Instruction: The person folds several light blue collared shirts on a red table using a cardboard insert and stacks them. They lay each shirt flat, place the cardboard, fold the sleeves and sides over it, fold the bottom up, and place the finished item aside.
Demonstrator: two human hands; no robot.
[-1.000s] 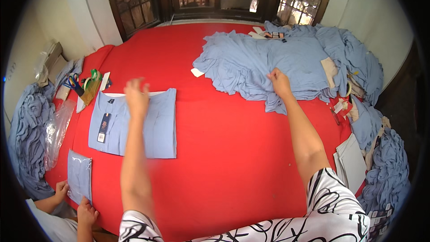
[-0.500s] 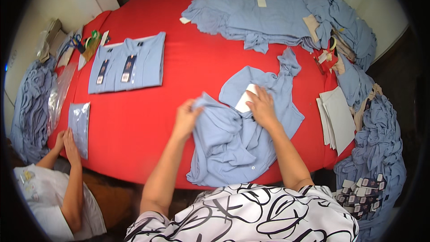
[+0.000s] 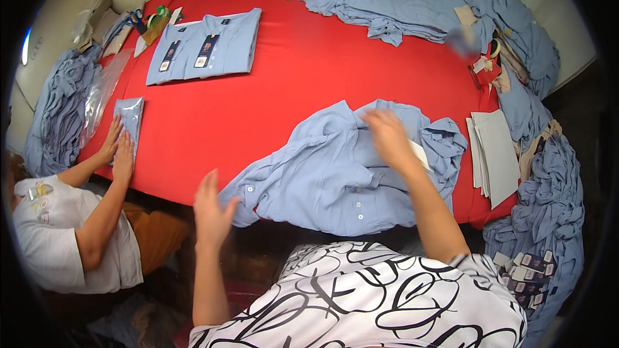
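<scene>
A light blue buttoned shirt lies spread and wrinkled over the table's near edge in front of me. My left hand is just off its left end, fingers stretched and thumb apart, holding nothing. Over the shirt's upper part is my right hand, its fingertips at the cloth; motion blur hides whether they grip it. Beside my right wrist, a white card shows partly, lying on the shirt.
Folded shirts with tags lie at the left, near a co-worker's hands on a bagged garment. White sheets are stacked at the right. Heaps of blue shirts line the far side and both ends of the red table.
The shirt has been spread wider, with its left part drawn toward the near edge. My left hand has let go and moved left and nearer. The co-worker's hands now lie flatter on the bag.
</scene>
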